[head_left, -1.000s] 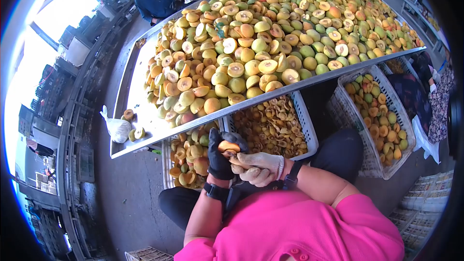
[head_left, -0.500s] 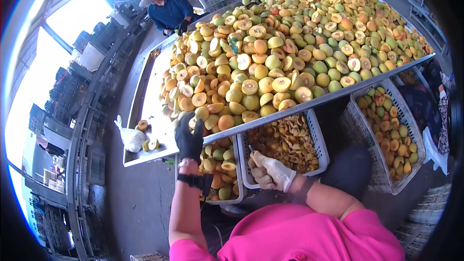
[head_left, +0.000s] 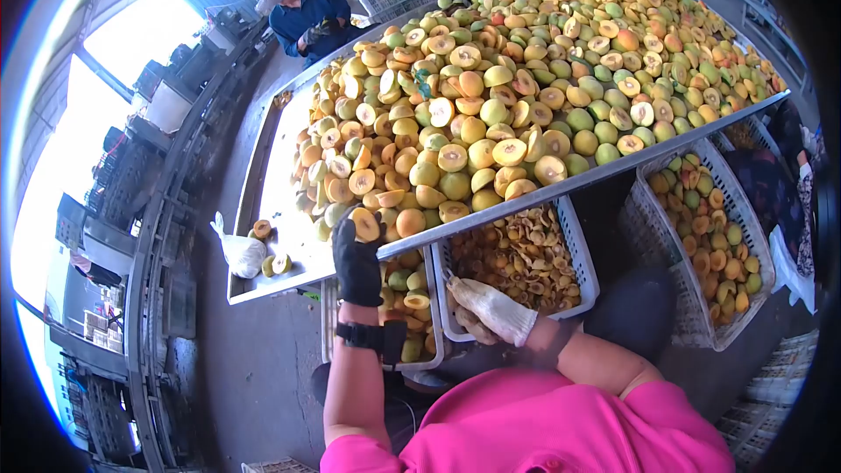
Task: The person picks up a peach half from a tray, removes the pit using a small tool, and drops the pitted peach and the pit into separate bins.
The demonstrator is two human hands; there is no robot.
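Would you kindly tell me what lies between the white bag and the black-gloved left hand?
In the head view, loose fruit pieces lie beside the white bag; then bare metal table shows up to the left hand.

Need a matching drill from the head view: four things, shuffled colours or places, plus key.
Things:
1. Left hand
2. Right hand
3. Plastic bag
4. Hatted person

Descriptions:
A. On the metal table's near-left corner
B. Pale glove
C. Across the table, upper left of the picture
D. Dark glove, at a cut fruit half

Pairs: 1-D, 2-B, 3-A, 4-C
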